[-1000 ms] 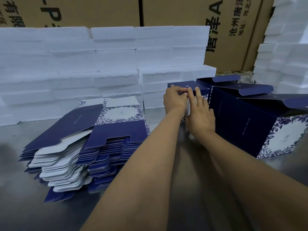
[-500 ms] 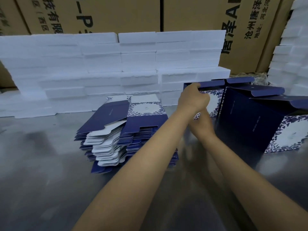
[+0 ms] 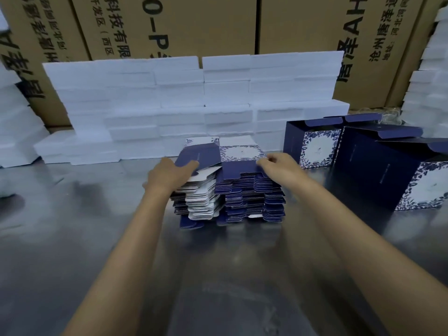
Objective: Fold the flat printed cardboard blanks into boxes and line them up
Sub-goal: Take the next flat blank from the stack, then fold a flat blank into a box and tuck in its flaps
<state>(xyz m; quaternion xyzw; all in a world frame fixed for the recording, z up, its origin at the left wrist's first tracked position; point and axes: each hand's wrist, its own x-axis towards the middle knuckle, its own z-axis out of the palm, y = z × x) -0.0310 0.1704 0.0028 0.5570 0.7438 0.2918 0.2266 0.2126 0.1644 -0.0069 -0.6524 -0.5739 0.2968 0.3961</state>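
Observation:
A stack of flat navy and white printed blanks (image 3: 232, 197) lies in the middle of the metal table (image 3: 72, 238). My left hand (image 3: 169, 175) grips the left flap of the top blank (image 3: 238, 156), thumb on top of it. My right hand (image 3: 278, 164) pinches that blank's right edge with curled fingers. Three folded navy boxes stand in a row at the right: the far one (image 3: 312, 144), a middle one (image 3: 368, 154) and a near one (image 3: 426, 187), their top flaps open.
White foam slabs (image 3: 194, 105) are stacked in a wall behind the blanks, with more foam at the far left (image 3: 14, 132) and far right (image 3: 429, 88). Large brown cartons (image 3: 194, 25) rise behind them. Bare metal table lies in front of the stack.
Both hands left the far folded box and moved left to the stack of blanks, where they now hold the top blank. The camera view swung left.

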